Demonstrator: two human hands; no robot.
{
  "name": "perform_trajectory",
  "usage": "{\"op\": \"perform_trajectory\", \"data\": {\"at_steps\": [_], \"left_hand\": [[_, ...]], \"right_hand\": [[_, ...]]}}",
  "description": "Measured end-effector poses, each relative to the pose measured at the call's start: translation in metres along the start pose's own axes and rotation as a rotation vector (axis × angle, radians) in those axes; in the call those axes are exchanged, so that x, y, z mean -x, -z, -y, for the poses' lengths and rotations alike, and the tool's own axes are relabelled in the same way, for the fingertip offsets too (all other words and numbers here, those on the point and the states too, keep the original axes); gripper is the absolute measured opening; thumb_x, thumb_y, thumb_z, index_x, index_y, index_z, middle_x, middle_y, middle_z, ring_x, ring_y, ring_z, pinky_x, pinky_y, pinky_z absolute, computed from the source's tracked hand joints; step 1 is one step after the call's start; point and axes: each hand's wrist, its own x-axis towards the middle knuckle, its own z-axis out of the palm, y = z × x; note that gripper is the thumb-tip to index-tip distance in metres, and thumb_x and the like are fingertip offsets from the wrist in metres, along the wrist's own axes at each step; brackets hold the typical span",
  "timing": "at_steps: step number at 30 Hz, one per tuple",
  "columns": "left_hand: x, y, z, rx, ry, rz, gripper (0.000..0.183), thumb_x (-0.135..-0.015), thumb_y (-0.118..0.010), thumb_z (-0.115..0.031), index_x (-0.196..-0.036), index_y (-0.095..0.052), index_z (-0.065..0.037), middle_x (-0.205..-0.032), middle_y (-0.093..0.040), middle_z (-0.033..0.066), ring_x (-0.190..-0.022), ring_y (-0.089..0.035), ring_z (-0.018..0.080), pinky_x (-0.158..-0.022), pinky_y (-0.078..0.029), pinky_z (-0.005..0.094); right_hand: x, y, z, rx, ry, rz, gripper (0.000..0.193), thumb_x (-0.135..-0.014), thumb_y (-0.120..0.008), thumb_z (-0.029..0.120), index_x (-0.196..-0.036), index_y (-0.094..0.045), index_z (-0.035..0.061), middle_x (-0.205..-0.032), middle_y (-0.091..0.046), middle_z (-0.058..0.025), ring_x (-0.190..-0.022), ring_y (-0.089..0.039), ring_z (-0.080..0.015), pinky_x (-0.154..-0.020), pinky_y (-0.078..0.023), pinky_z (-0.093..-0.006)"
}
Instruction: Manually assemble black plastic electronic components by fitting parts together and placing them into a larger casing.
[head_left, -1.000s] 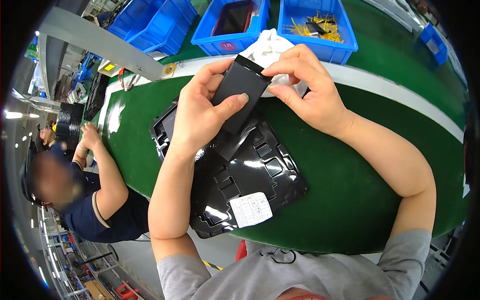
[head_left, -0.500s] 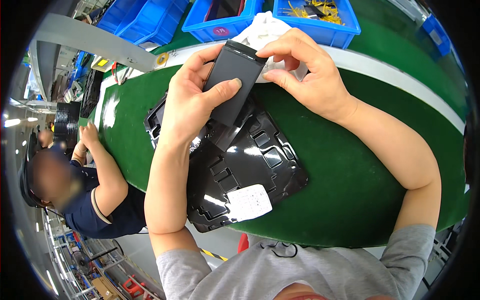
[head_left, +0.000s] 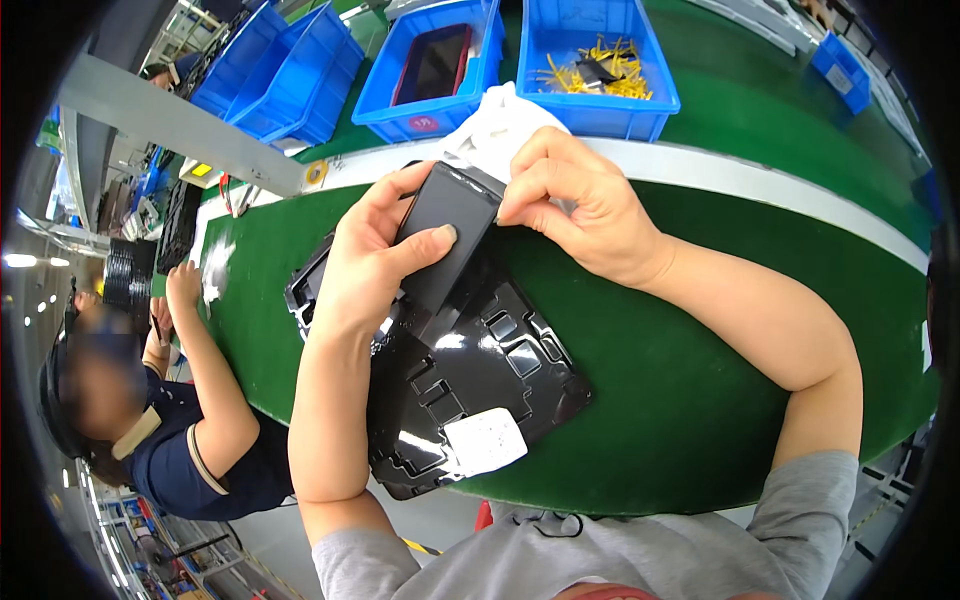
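My left hand (head_left: pixel 362 250) grips a flat, matte black rectangular device (head_left: pixel 440 200), its thumb lying across the broad face and its fingers wrapped behind. The device is tilted, its glossy end pointing away from me. At the right corner of that end, my right hand (head_left: pixel 592 215) is closed in a pinch; what lies between its fingertips is too small to make out. Beneath both hands rests a shiny black moulded plastic tray (head_left: pixel 455 365) with shaped recesses. A white label (head_left: pixel 486 442) is on its near part. Just behind the device lies a crumpled white cloth (head_left: pixel 500 125).
Beyond the table's white edge strip stand blue bins: one (head_left: pixel 600 118) with yellow strips, one (head_left: pixel 375 118) with a red-edged dark device, others (head_left: pixel 300 105) at left. A grey post (head_left: pixel 185 130) rises at left. A co-worker (head_left: pixel 190 440) sits left of the green table (head_left: pixel 680 400).
Both hands and the black device sit lower in the picture, as does the scene behind. My right hand's fingers, earlier more spread, have come together at the device's corner.
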Motion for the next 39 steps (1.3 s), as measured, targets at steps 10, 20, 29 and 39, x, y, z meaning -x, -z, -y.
{"op": "perform_trajectory", "data": {"at_steps": [10, 20, 29, 39], "left_hand": [[-0.005, 0.006, 0.004, 0.185, 0.07, 0.105, 0.058, -0.074, -0.068, 0.002, -0.128, -0.046, 0.003, -0.113, -0.061, 0.0102, -0.1, -0.059, 0.0147, -0.09, -0.046, 0.0273], [0.003, 0.022, -0.003, 0.148, 0.089, 0.374, 0.07, -0.066, -0.08, -0.012, -0.126, -0.047, 0.003, -0.122, -0.055, 0.0104, -0.108, -0.056, 0.0162, -0.097, -0.041, 0.0287], [0.002, 0.027, -0.005, 0.105, 0.033, 0.588, 0.065, -0.073, -0.075, -0.005, -0.129, -0.043, 0.002, -0.114, -0.059, 0.0086, -0.104, -0.055, 0.0133, -0.093, -0.042, 0.0285], [0.001, 0.029, -0.003, 0.078, 0.026, 0.723, 0.059, -0.074, -0.072, 0.003, -0.126, -0.046, 0.0, -0.11, -0.062, 0.0091, -0.101, -0.058, 0.0136, -0.089, -0.047, 0.0291]], "right_hand": [[-0.002, 0.002, -0.001, 0.046, 0.048, -0.002, 0.011, -0.075, -0.066, -0.005, -0.079, -0.063, 0.0044, -0.083, -0.053, -0.0037, -0.078, -0.055, -0.0171, -0.07, -0.046, -0.0282], [-0.004, 0.0, -0.006, 0.016, 0.006, -0.01, 0.012, -0.076, -0.066, -0.006, -0.08, -0.063, 0.0048, -0.082, -0.052, -0.0025, -0.077, -0.055, -0.0151, -0.069, -0.046, -0.0276], [-0.002, 0.004, -0.008, -0.115, -0.116, 0.071, 0.012, -0.078, -0.066, -0.006, -0.082, -0.064, 0.0045, -0.084, -0.052, -0.0031, -0.079, -0.052, -0.0106, -0.069, -0.044, -0.024], [-0.014, 0.023, -0.01, -0.583, -0.395, 0.037, 0.011, -0.083, -0.066, 0.003, -0.093, -0.063, 0.0041, -0.085, -0.059, -0.0063, -0.072, -0.055, -0.0115, -0.065, -0.046, -0.0246]]}}
